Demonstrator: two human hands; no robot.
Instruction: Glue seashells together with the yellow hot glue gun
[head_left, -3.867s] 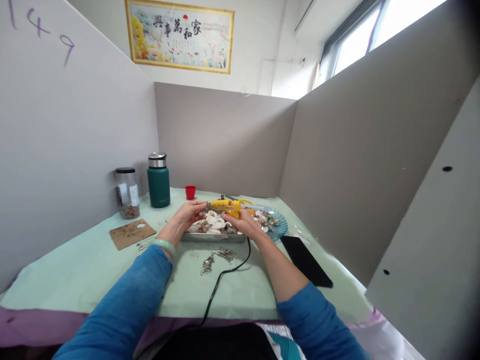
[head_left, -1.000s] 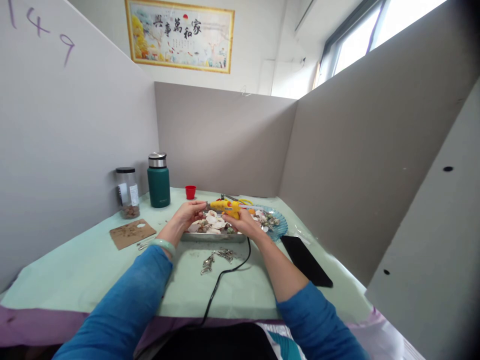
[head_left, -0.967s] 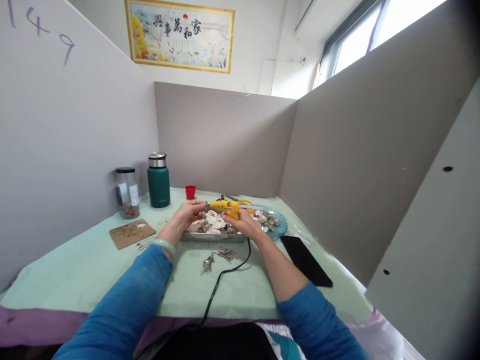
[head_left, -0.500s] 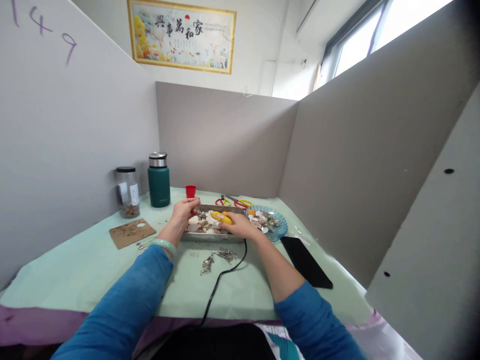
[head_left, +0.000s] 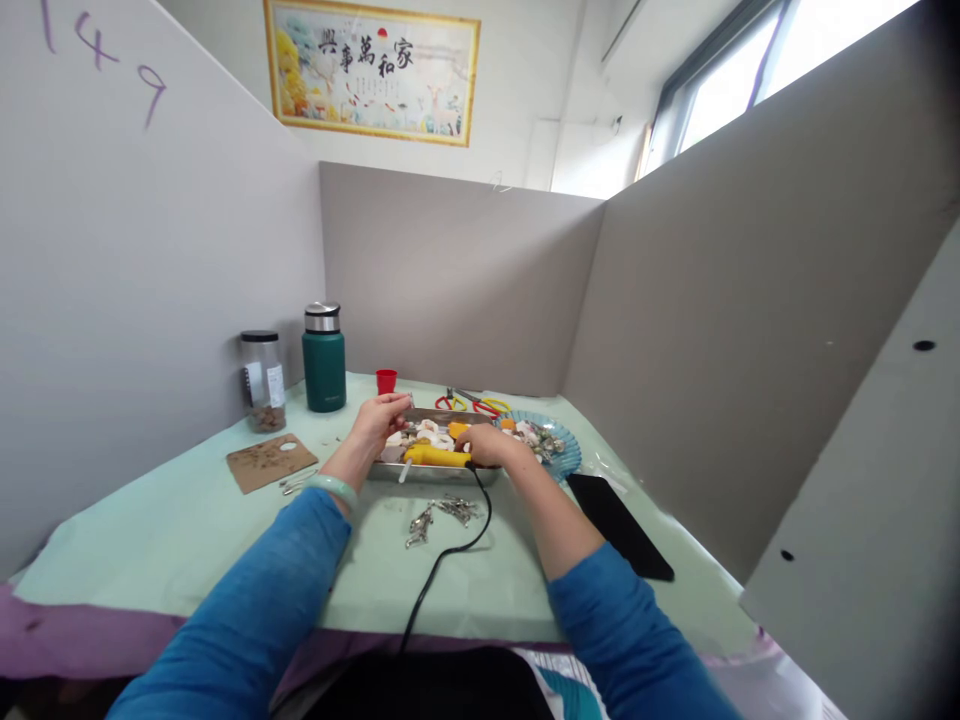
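A metal tray (head_left: pixel 431 472) filled with shells and pale pieces stands mid-table. Across its near side lies a yellow tool (head_left: pixel 437 457) with a whitish tip at its left end and a black cord at its right. My right hand (head_left: pixel 486 443) is over the tray's right part, fingers curled down among the pieces; what they hold, if anything, is hidden. Above the tray's left end, my left hand (head_left: pixel 384 418) pinches a tiny item too small to name. Small metal pieces (head_left: pixel 437 516) lie in front of the tray.
Right of the tray are a blue plate (head_left: pixel 574 455) of small pieces and a black slab (head_left: pixel 621 525). Scissors (head_left: pixel 491 405) and a red cup (head_left: pixel 386 381) stand behind. Leftward are a green bottle (head_left: pixel 324 370), a jar (head_left: pixel 262 385) and brown card (head_left: pixel 270 461).
The yellow tool has left my right hand's grip and rests across the tray's near side. My right hand has moved down into the tray's right part. The view has shifted slightly.
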